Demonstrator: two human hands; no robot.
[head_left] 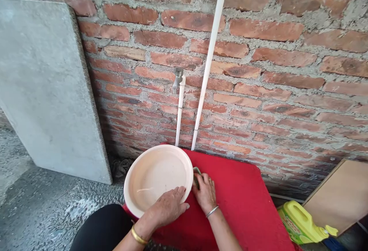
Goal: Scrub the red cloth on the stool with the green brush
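A round, pale pink basin with some clear liquid in it stands at the left end of a red-covered table. My left hand, with a gold bangle at the wrist, is at the basin's near right rim. Its fingers lie on the inner side and its thumb on the outer side. Just right of the basin, my right hand is closed over a green scouring pad on the red top. My fingers hide most of the pad. A silver bangle is on that wrist.
Behind the table rises a brick wall with a tap and a tall white pipe. A grey slab leans at the left over wet floor. At the right are a yellow jug and a tan board.
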